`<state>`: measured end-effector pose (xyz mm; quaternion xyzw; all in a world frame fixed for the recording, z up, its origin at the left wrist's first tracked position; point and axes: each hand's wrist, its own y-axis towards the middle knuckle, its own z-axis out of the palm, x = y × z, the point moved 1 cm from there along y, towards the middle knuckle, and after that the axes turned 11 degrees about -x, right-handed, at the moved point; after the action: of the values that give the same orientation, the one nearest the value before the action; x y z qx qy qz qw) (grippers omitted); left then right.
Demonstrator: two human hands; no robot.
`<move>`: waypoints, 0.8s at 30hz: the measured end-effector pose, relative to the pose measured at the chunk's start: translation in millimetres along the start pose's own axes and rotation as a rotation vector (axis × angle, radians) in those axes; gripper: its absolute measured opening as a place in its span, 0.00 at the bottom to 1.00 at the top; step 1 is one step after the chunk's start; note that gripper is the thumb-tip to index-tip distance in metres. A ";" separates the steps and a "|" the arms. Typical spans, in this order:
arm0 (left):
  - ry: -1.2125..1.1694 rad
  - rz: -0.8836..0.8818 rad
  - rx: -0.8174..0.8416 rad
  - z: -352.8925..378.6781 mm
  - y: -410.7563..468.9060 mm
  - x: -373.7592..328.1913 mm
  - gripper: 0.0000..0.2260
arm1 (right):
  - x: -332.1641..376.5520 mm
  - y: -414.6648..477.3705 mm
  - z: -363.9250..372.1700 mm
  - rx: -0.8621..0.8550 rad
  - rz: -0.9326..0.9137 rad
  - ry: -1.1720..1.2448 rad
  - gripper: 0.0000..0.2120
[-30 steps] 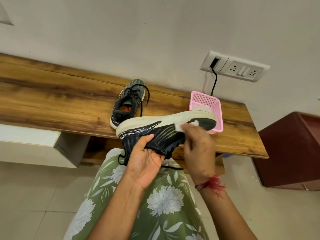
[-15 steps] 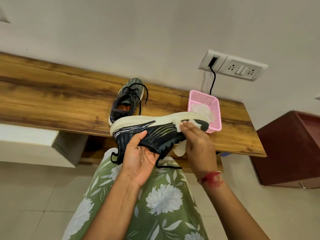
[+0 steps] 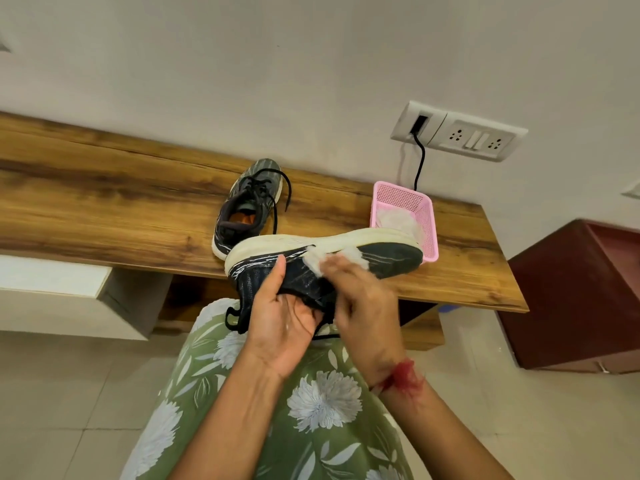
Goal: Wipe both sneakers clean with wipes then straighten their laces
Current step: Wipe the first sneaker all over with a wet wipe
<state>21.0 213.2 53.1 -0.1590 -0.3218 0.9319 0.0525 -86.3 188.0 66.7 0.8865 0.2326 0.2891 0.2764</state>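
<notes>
Over the lap [image 3: 311,393], grips sneaker [image 3: 391,263] at the heel end with left hand [image 3: 284,317], sole up, long axis running left-right, and holds wipe [image 3: 317,262] in right hand [image 3: 363,303] against its side at mid-length (toe end further right).

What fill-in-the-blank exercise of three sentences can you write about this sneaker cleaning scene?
1. The left hand grips the raised sneaker, and the right hand presses a white ____ on it.
2. The second sneaker lies on the wooden shelf, and its laces are ____ in colour.
3. The basket behind the raised sneaker's toe is ____ in colour.

Missing words: wipe; black; pink.
</notes>
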 end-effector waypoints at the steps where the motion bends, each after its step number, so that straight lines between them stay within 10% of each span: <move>1: 0.003 0.000 -0.006 -1.5 1.3 -0.7 0.25 | 6.0 -3.6 -0.2 0.029 -0.070 -0.004 0.18; 20: 0.030 0.050 -0.010 -12.7 6.7 -2.3 0.25 | 22.0 0.1 3.5 0.122 -0.140 0.076 0.21; 24: -0.092 0.101 0.014 -15.6 9.5 -9.0 0.24 | -10.9 12.7 -16.9 -0.197 0.404 0.407 0.16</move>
<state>34.7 213.0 38.1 -0.1319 -0.3087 0.9419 -0.0084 -101.9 178.4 81.9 0.8077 0.0730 0.5310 0.2458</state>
